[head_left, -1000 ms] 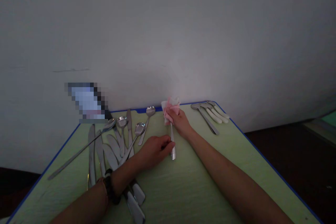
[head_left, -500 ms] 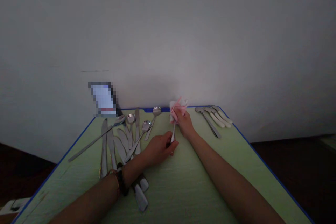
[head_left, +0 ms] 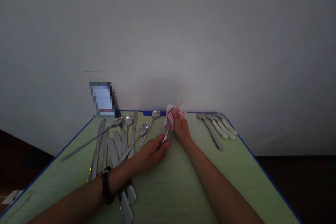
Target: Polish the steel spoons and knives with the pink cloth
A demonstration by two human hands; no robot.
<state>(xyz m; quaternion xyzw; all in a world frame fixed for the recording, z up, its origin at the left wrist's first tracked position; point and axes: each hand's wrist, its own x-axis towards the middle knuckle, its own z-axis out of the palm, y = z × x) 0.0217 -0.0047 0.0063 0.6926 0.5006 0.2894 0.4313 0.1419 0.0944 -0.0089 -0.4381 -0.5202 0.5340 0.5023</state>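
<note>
My left hand (head_left: 151,152) is closed around the metal handle of a piece of cutlery (head_left: 166,135), which slants up and away from me. Its far end is wrapped in a crumpled pink-and-white cloth (head_left: 172,114), so its kind stays hidden. Pinched in my right hand (head_left: 182,128), the cloth folds around that end. Beyond my left wrist lie several knives (head_left: 98,147) and spoons, among them a spoon (head_left: 143,130) and another spoon (head_left: 155,114) closest to the cloth. My left forearm covers part of the knives.
Right of my hands, a metal spoon (head_left: 210,131) lies beside several white-handled utensils (head_left: 223,127). A blurred-out phone (head_left: 103,99) leans at the back left. The green table (head_left: 183,189) has a blue rim and meets a grey wall (head_left: 168,35).
The handle leans over more, and my left hand sits further left. The cloth and my right hand have shifted slightly. The whole view has moved a little too.
</note>
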